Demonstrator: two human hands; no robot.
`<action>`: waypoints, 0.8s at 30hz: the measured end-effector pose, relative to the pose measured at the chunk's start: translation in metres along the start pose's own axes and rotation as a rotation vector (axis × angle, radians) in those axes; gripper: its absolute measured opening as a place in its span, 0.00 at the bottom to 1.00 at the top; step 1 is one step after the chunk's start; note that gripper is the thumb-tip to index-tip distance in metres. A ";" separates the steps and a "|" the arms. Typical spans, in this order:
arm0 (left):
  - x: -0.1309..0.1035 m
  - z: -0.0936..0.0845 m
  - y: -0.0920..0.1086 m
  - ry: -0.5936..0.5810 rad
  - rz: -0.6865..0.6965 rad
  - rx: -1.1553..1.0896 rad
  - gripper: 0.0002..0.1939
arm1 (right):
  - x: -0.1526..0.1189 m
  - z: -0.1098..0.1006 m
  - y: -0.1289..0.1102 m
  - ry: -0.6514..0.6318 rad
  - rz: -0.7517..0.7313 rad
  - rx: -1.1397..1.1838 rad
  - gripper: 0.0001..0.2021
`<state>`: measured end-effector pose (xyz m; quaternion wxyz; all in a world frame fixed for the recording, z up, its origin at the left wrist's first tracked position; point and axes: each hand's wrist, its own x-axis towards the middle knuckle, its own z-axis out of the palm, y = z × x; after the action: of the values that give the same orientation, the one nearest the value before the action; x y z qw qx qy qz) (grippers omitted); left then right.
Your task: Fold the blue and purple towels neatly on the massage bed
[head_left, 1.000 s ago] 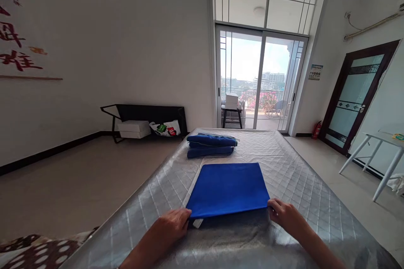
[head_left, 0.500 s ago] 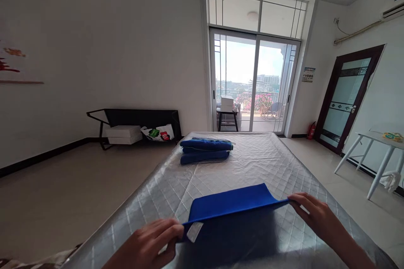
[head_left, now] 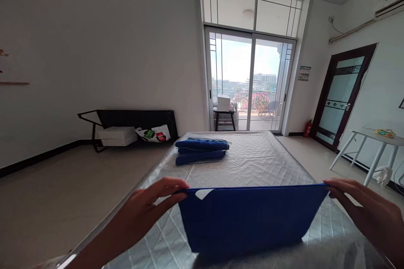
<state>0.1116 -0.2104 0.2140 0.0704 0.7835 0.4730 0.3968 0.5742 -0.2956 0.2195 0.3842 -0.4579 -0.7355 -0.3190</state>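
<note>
A blue cloth (head_left: pixel 252 218) with a small white label (head_left: pixel 204 193) hangs stretched out in front of me, its top edge nearly straight. My left hand (head_left: pixel 158 199) pinches its upper left corner beside the label. The upper right corner is pinched between the thumb and fingers of my right hand (head_left: pixel 368 201). The cloth's lower edge hangs close to the quilted mattress (head_left: pixel 252 147); I cannot tell whether it touches. Beyond it, a stack of folded dark blue cloths (head_left: pixel 202 151) lies on the mattress, towards its far left side.
A low black bench-like frame (head_left: pixel 135 117) by the left wall holds white boxes (head_left: pixel 116 135) and a printed bag (head_left: pixel 154 133). On the right are a white stool (head_left: pixel 377 136) and a dark-framed door (head_left: pixel 344 96). Sliding glass doors (head_left: pixel 252 80) stand beyond the mattress.
Both hands have risen and spread apart, pulling the blue cloth up taut. Its folded, slanting upper part has come upright and now faces me as one flat panel. The view has shifted slightly.
</note>
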 end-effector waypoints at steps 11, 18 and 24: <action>0.142 0.097 -0.039 -0.342 -0.119 -0.301 0.20 | 0.051 0.104 0.087 -0.362 0.416 0.309 0.14; 0.284 0.158 -0.054 -0.034 -0.193 -0.415 0.13 | 0.144 0.215 0.168 -0.323 0.606 0.318 0.10; 0.324 0.218 -0.089 0.175 -0.116 -0.311 0.11 | 0.159 0.284 0.208 -0.106 0.687 0.257 0.14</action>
<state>0.2779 0.1537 0.2031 0.1721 0.6971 0.4549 0.5269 0.6421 0.0838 0.2384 0.4847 -0.6421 -0.5917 -0.0521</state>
